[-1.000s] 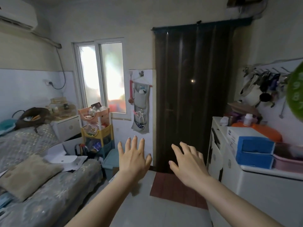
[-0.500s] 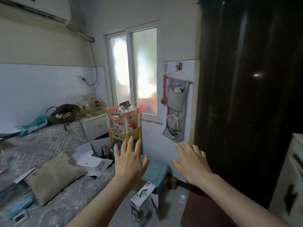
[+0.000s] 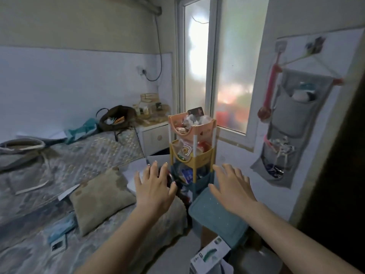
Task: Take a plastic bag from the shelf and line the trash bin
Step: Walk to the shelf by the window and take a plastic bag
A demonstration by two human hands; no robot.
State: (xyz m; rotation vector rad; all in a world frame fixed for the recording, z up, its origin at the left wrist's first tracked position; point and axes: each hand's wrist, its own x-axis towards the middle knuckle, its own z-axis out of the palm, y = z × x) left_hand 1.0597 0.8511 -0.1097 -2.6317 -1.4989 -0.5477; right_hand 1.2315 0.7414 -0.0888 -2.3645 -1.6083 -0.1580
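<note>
A three-tier plastic shelf (image 3: 204, 133) stands under the window, with a pink tier on top, a yellow one in the middle and a dark teal one at the bottom. All tiers are stuffed with packets and crumpled clear plastic (image 3: 194, 120). My left hand (image 3: 155, 186) hovers open in front of the bottom tier, just left of the shelf. My right hand (image 3: 233, 186) is spread open to the shelf's right, above a teal lidded box (image 3: 215, 216). Neither hand holds anything. No trash bin shows in this view.
A bed (image 3: 69, 161) with a beige cushion (image 3: 100, 196) and loose papers fills the left. A white nightstand (image 3: 156, 135) sits behind the shelf. A grey hanging pocket organiser (image 3: 292, 125) is on the right wall. A white carton (image 3: 211, 256) lies on the floor.
The view has turned left and closed in on the shelf, which now stands directly ahead. Both hands stay open and empty, now level with its bottom tier.
</note>
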